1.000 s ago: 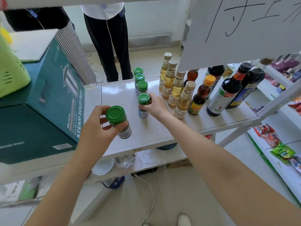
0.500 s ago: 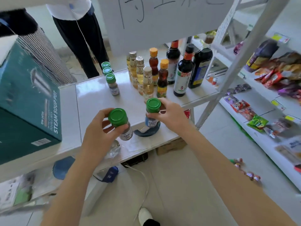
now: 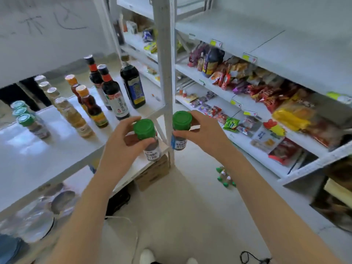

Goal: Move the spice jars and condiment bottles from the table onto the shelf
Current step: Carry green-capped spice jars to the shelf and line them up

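Well, both jars are up in the air, near the right end of the glossy white table [image 3: 38, 159]. The left hand [image 3: 120, 143] holds a small round glass spice jar [image 3: 144, 129] with a green plastic lid. Its fingers [image 3: 129, 121] curl round the lid, the thumb sits under the rim, and dark contents show below. The right hand [image 3: 203, 134] grips a second jar [image 3: 182, 119], same green lid, blue label, against the white metal post [image 3: 165, 73]. Crinkly snack packets crowd the shelf [image 3: 238, 140] on the right. Tall dark bottles [image 3: 114, 98] stand far back on the table.
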